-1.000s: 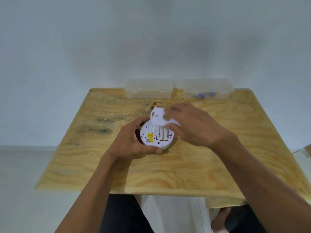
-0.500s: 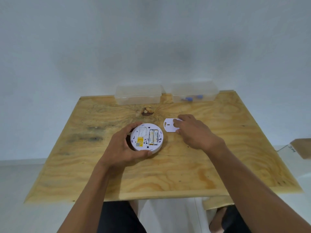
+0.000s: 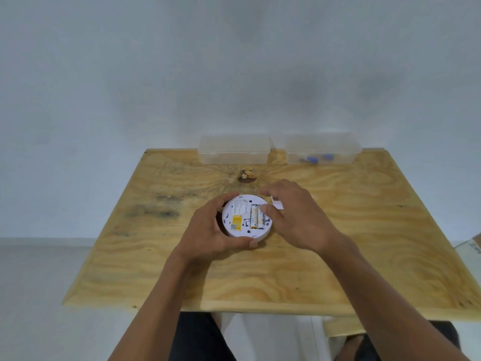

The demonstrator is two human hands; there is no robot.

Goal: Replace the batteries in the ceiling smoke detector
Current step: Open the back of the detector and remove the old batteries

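fingers (image 3: 270,212) of the right hand (image 3: 299,220) curl loosely over the batteries (image 3: 256,217), gripping nothing clearly; left hand (image 3: 208,230) wraps the smoke detector (image 3: 246,216) — likely bracing it on the table (image 3: 364,243); loose cover (image 3: 277,204) lies just beside — clear of the open bay.

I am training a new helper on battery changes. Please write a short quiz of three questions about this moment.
1. True or false: the battery cover is fitted on the smoke detector.
2. Which hand grips the detector's rim?
3. Which clear box holds blue items: A) left box B) right box?

Key:
1. False; batteries show, and the cover lies beside the detector.
2. Left hand; the right hand reaches over the batteries.
3. B.
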